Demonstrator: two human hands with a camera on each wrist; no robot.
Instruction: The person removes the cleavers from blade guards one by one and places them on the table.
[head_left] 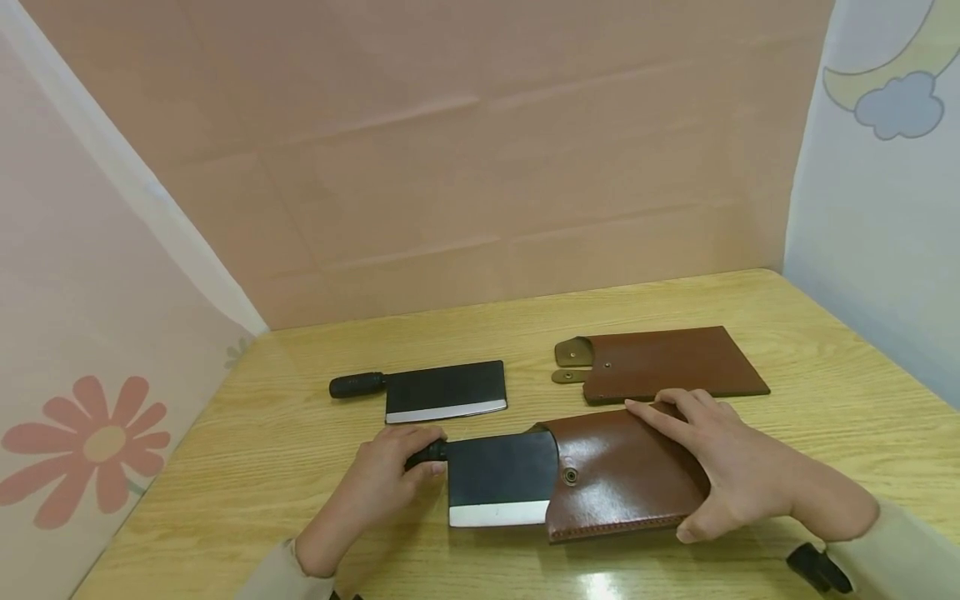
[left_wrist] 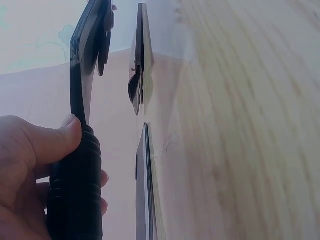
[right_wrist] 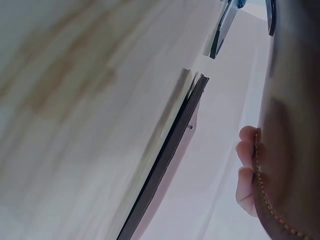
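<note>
- The black handle [head_left: 429,452] of a cleaver [head_left: 501,482] is gripped by the left hand [head_left: 390,475], fingers clamped round it
- The cleaver lies near the front of the desk [head_left: 825,358], its blade partly inside a brown leather sheath [head_left: 622,479]
- The sheath is held by the right hand [head_left: 723,467], fingers spread over its top and thumb at its near edge
- A second cleaver [head_left: 431,390] is seen further back on the left, well apart from a second sheath [head_left: 667,362] on the right
</note>
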